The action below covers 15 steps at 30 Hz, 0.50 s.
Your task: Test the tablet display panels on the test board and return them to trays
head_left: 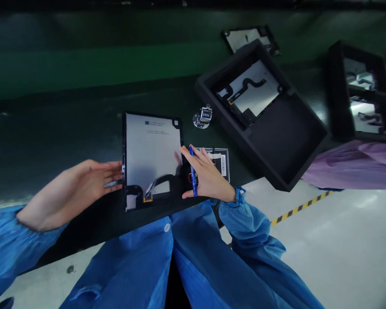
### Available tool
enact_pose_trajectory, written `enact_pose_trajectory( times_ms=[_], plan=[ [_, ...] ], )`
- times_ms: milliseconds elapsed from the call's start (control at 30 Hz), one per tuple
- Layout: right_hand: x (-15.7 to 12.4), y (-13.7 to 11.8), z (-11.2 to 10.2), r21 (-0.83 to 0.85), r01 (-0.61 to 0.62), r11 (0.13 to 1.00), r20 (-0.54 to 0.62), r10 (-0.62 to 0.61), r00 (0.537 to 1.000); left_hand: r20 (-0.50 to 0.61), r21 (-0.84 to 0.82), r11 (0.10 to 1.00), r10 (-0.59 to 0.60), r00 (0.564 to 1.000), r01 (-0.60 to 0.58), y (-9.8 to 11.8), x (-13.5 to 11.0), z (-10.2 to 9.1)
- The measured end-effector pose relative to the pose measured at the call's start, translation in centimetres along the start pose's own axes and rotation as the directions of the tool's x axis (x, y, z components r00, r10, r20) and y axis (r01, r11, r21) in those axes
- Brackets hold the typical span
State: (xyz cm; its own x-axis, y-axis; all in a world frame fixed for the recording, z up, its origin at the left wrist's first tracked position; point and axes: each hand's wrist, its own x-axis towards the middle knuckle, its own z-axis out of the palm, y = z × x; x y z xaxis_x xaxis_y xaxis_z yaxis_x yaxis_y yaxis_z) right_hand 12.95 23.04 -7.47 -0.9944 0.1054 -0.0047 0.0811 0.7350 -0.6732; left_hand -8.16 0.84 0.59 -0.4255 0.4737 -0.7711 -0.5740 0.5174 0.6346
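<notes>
A tablet display panel point(152, 146), grey back up, lies on the dark bench in front of me; its flex cable point(149, 192) with a gold end is near the bottom edge. My left hand point(86, 184) is at the panel's left edge, fingers stretched out and their tips touching or just under the rim. A blue pen point(193, 174) is held in my right hand point(209, 176), whose index fingertip reaches the panel's right edge. Partly hidden under that hand is a dark labelled card or box point(224, 165) with a barcode.
A chrome tally counter point(203, 116) stands beyond my right hand. Right of it, a black foam tray point(286, 141) holds another panel point(254, 92). Behind lies a further panel point(247, 37). At far right are another foam tray point(337, 90) and someone's purple sleeve point(357, 165).
</notes>
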Motion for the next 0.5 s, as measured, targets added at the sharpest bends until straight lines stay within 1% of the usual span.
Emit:
enact_pose_trajectory(
  times_ms=[33,67,100,133,167,200,233,267,300,333,367,400,467,500],
  plan=[
    [0.0,-0.3,-0.4,0.075,-0.010,0.997,-0.044,0.013,0.999,0.060,-0.004,0.999,0.050,0.997,-0.050,0.6,-0.4,0.7],
    [0.1,-0.8,-0.9,0.166,-0.021,0.986,-0.116,0.041,0.992,0.128,-0.002,0.992,0.126,0.984,-0.127,1.2,-1.0,1.6],
    [0.1,-1.5,-1.6,0.258,-0.027,0.966,-0.204,0.082,0.976,0.213,0.004,0.977,0.209,0.955,-0.215,1.8,-1.5,2.6],
    [0.1,-2.3,-2.4,0.340,-0.023,0.940,-0.296,0.130,0.946,0.312,0.013,0.953,0.285,0.906,-0.304,2.3,-2.0,3.6],
    [0.0,-3.1,-3.3,0.404,-0.013,0.915,-0.374,0.178,0.910,0.424,0.032,0.924,0.332,0.842,-0.381,2.6,-2.5,4.6],
    [-0.1,-3.9,-4.1,0.444,-0.002,0.896,-0.430,0.215,0.877,0.537,0.059,0.895,0.345,0.770,-0.443,2.7,-2.7,5.4],
    [-0.3,-4.5,-4.9,0.462,0.004,0.887,-0.465,0.238,0.853,0.635,0.093,0.868,0.326,0.700,-0.488,2.7,-2.8,6.1],
    [-0.6,-4.9,-5.6,0.461,0.003,0.887,-0.490,0.252,0.835,0.704,0.126,0.841,0.298,0.645,-0.525,2.5,-2.7,6.6],
    [-1.0,-4.9,-6.2,0.447,-0.002,0.895,-0.515,0.259,0.817,0.740,0.151,0.817,0.279,0.612,-0.556,2.1,-2.3,6.9],
    [-1.3,-4.8,-6.6,0.424,-0.012,0.906,-0.542,0.265,0.797,0.741,0.174,0.799,0.279,0.611,-0.576,1.5,-1.7,7.0],
    [-1.6,-4.4,-6.8,0.401,-0.028,0.915,-0.567,0.273,0.778,0.705,0.191,0.791,0.302,0.642,-0.582,0.8,-0.8,6.9],
    [-1.9,-3.9,-6.9,0.387,-0.047,0.921,-0.587,0.286,0.757,0.634,0.195,0.790,0.351,0.689,-0.581,0.1,0.2,6.7],
    [-1.8,-3.0,-6.4,0.400,-0.070,0.914,-0.613,0.323,0.721,0.411,0.151,0.821,0.455,0.790,-0.551,-1.6,2.6,6.1],
    [-1.5,-2.8,-5.9,0.420,-0.070,0.905,-0.616,0.341,0.710,0.288,0.081,0.842,0.492,0.822,-0.533,-2.3,3.8,5.9]
  ],
)
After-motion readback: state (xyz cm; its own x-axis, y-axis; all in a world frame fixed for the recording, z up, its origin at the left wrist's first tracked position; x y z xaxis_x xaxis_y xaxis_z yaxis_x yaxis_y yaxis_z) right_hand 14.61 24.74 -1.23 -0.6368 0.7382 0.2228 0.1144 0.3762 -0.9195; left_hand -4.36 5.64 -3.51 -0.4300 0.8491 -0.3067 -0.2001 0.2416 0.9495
